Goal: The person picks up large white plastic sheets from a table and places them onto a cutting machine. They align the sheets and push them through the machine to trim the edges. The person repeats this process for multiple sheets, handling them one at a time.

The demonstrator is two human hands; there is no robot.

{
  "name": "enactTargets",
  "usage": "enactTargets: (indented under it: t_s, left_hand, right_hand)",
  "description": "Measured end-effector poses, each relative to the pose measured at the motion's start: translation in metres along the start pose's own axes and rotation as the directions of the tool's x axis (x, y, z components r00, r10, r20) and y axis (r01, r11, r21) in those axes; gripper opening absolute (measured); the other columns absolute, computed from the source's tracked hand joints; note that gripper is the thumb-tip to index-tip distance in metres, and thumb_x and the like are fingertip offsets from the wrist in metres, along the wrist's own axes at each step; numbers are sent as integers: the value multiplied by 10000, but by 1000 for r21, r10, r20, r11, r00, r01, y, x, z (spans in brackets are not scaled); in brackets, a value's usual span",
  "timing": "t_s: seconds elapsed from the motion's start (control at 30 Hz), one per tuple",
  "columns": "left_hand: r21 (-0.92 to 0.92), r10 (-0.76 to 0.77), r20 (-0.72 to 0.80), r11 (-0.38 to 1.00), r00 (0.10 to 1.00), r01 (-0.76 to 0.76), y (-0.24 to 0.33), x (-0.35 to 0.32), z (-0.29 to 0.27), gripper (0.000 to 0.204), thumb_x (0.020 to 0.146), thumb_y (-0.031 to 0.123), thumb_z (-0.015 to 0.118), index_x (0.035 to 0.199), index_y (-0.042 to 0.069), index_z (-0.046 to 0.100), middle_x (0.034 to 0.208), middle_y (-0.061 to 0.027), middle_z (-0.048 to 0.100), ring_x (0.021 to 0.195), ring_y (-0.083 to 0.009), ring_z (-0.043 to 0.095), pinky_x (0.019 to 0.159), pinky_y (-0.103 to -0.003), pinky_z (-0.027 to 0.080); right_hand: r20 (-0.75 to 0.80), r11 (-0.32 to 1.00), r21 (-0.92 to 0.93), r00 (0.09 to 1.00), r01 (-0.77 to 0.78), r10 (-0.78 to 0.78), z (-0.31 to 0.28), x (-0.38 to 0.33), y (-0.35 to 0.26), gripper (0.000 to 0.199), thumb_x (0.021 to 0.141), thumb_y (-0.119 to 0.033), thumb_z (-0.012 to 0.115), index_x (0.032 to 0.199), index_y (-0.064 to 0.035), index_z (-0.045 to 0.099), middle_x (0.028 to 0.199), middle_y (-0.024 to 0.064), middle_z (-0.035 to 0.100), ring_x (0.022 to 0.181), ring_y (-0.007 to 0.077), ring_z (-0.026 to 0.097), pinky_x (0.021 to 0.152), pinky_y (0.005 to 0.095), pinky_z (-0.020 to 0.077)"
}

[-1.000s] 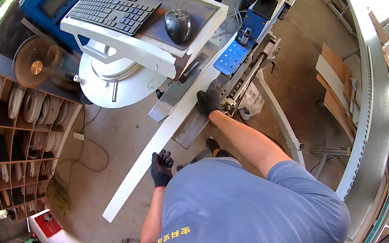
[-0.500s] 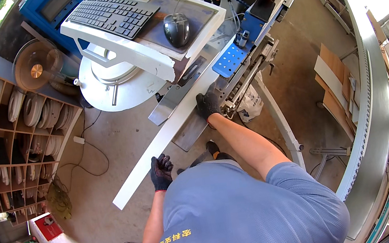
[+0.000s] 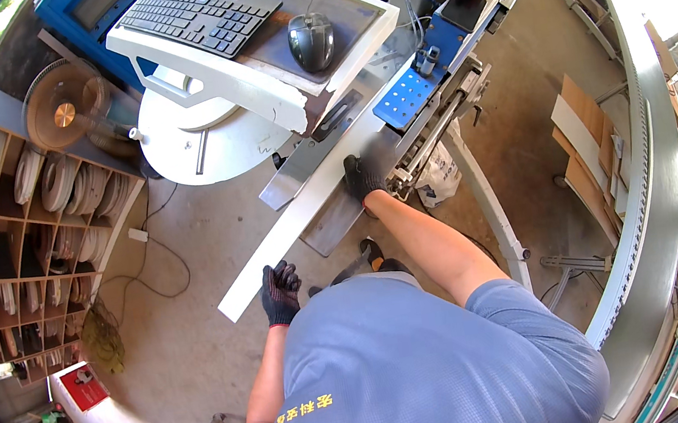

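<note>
A long white strip of board (image 3: 296, 243) runs slantwise from its free end at lower left up beside the machine's blue perforated plate (image 3: 404, 102). My left hand (image 3: 281, 293), in a black knitted glove with a red cuff, is at the strip's near edge, close to the free end. Its fingers are curled in, and nothing shows in them. Farther along, my right hand (image 3: 364, 177), gloved alike, lies against the strip's near edge, just below the blue plate. A dark blur covers part of its fingers, so their grip is unclear.
Over the machine, a white stand holds a keyboard (image 3: 200, 20) and a black mouse (image 3: 311, 42). A fan (image 3: 65, 116) stands beside a rack of edging rolls (image 3: 24, 227). A cable (image 3: 150, 275) crosses the floor at left; board offcuts (image 3: 586, 136) lean at right.
The white strip has slid up and to the right along the machine, its free end now nearer my left hand. My right hand has shifted slightly right; my left hand has hardly moved.
</note>
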State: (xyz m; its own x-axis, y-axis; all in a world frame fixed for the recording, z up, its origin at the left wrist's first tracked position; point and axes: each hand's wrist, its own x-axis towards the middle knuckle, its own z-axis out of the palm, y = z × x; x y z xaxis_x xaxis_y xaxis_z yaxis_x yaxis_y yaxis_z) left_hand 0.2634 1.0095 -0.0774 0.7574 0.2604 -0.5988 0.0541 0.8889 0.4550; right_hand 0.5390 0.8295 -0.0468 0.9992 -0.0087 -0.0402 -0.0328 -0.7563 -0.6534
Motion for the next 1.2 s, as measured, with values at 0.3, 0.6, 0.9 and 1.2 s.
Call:
enactTargets:
  t_s: [0.3, 0.6, 0.9, 1.2]
  left_hand:
    - [57, 0, -94, 998, 996, 5, -1, 2, 6, 416, 948, 435, 569, 1029, 28, 598, 828, -58, 587, 626, -129, 467, 582, -262, 394]
    - [110, -109, 3, 988, 994, 108, 3, 4, 33, 346, 962, 361, 556, 1055, 31, 598, 890, -64, 596, 709, -142, 503, 663, -276, 434]
    - [462, -70, -168, 876, 983, 141, 19, 21, -22, 245, 943, 243, 573, 1078, 46, 626, 966, -99, 676, 783, -184, 632, 742, -324, 530]
    - [850, 96, -125, 524, 987, 56, -10, 8, -167, 155, 902, 220, 604, 937, 78, 655, 795, -70, 665, 576, -157, 583, 517, -277, 455]
  right_hand:
    - [-65, 992, 99, 995, 79, -72, 20, 3, 22, 836, 823, -199, 558, 1387, 218, 104, 845, 317, 636, 790, 438, 632, 695, 467, 504]
    - [51, 986, 164, 998, -37, 29, -9, -6, -9, 823, 817, -184, 591, 1427, 143, 147, 942, 310, 636, 826, 431, 619, 762, 454, 495]
    - [19, 969, 241, 998, 49, -55, 1, -2, 4, 867, 830, -239, 529, 1380, 232, 53, 792, 301, 644, 745, 427, 639, 666, 457, 510]
    - [134, 975, 219, 991, -22, -8, -6, 0, 1, 818, 860, -214, 507, 1364, 246, 55, 747, 302, 632, 700, 423, 634, 644, 463, 510]
